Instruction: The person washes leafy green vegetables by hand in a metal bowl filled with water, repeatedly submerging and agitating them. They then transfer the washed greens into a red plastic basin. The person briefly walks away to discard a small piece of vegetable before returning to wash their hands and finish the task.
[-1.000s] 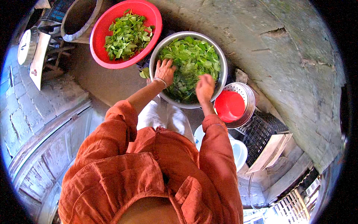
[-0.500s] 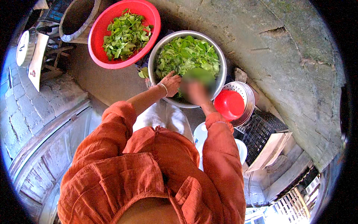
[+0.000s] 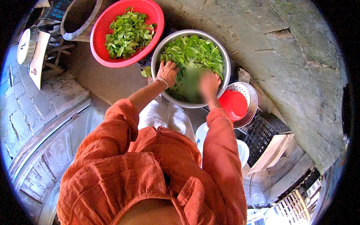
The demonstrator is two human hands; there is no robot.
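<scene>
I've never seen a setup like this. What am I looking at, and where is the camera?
There's no machine arm here: these are a person's own bare hands. A wide fisheye camera on their head looks down, which is why straight edges curve and the corners are black. Left in the picture is the person's left.

The left hand rests on leafy greens in a round metal basin. The right hand is there too, but blur hides whether it grips any. More greens lie in a red basin; to the right are a red bowl and a black crate.
</scene>
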